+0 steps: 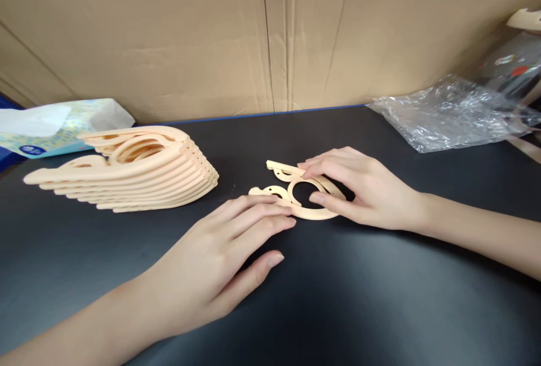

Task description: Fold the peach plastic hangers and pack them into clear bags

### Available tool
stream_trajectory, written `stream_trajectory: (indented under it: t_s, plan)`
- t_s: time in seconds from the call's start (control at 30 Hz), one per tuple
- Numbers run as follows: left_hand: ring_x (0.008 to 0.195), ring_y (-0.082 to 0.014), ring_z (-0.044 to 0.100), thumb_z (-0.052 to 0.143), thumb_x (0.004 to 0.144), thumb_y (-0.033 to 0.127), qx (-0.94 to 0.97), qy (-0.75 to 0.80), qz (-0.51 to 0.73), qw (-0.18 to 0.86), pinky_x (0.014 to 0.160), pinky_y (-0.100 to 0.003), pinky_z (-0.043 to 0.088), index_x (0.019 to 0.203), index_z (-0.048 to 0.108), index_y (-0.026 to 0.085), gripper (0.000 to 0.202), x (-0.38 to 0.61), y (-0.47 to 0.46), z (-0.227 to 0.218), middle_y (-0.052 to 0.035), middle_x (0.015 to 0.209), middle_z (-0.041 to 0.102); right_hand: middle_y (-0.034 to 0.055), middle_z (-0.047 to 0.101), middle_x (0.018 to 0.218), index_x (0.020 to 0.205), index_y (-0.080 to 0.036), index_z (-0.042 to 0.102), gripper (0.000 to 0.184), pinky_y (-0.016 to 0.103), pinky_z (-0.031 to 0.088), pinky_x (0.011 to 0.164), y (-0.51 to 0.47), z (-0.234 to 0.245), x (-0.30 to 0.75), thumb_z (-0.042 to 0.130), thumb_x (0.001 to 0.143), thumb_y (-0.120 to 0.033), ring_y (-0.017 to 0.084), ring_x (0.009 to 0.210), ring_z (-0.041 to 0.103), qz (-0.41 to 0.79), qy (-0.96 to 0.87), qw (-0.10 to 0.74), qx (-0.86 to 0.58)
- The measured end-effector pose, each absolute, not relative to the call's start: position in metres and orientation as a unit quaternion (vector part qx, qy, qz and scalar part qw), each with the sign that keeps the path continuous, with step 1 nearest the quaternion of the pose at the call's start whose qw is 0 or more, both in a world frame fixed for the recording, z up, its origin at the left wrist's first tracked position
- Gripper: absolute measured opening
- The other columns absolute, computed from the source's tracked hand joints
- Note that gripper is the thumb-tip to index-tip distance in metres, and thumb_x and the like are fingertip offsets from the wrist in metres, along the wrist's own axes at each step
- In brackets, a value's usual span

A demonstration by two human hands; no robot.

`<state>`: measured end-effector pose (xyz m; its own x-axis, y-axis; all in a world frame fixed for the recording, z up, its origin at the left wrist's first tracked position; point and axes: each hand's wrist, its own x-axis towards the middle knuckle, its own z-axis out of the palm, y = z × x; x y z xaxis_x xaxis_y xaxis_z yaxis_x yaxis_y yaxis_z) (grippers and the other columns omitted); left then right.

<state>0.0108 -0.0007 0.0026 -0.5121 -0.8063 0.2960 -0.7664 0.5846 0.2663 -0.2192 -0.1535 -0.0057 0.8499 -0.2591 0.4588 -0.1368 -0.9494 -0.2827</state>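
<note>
Cream looped frame (313, 214), centre of black tabletop (338, 292), left hand (224, 245) loosely spread, fingertips on its left part, right hand (366, 188) over its right end, gripping or not cannot tell, stacked frames (163, 177) left

Black tabletop (321, 304): hanger (311, 213), stacked hangers (169, 175), tissues (91, 120), plastic (443, 118).

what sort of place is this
Probably a small workstation, though the wider room is out of view: a neat stack of matching cream pieces, crumpled clear plastic and cardboard behind.

Tissue pack (74, 124) left; plastic bag (450, 113) (crinkled) right.
</note>
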Motion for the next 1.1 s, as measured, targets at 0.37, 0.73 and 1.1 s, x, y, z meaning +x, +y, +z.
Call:
stream_trajectory:
  t_s: [0.37, 0.73, 1.1]
  plan:
    - [0.135, -0.0197, 0.05, 0.048, 0.102, 0.02, 0.483, -0.85, 0.002, 0.211, 0.122, -0.038, 0.028, 0.133, 0.054, 0.02, 0.032, 0.0095, -0.0006, -0.0005, -0.006, 0.136, 0.062, 0.0139, 0.067, 0.12, 0.121, -0.016, 0.058, 0.059, 0.044, 0.047, 0.089, -0.152, -0.0067, -0.2155, 0.066, 0.085, -0.063, 0.03, 0.106, 0.064, -0.212, 0.141, 0.09, -0.963]
    - [0.131, -0.0159, 0.052, 0.047, 0.101, 0.017, 0.487, -0.844, -0.015, 0.224, 0.121, -0.032, 0.03, 0.128, 0.055, 0.02, 0.028, 0.0109, -0.0015, -0.0008, -0.0025, 0.125, 0.067, 0.009, 0.071, 0.111, 0.115, -0.018, 0.058, 0.053, 0.043, 0.043, 0.094, -0.1521, -0.0081, -0.2166, 0.071, 0.084, -0.059, 0.027, 0.101, 0.065, -0.236, 0.142, 0.077, -0.958]
    - [0.131, -0.0209, 0.053, 0.05, 0.099, 0.012, 0.476, -0.846, -0.01, 0.241, 0.115, -0.039, 0.04, 0.134, 0.05, 0.021, 0.036, 0.0098, -0.0007, 0.0007, -0.0064, 0.13, 0.064, 0.0089, 0.072, 0.111, 0.119, -0.02, 0.055, 0.048, 0.046, 0.043, 0.096, -0.1483, -0.0058, -0.2161, 0.073, 0.079, -0.041, 0.028, 0.101, 0.067, -0.253, 0.105, 0.075, -0.959]
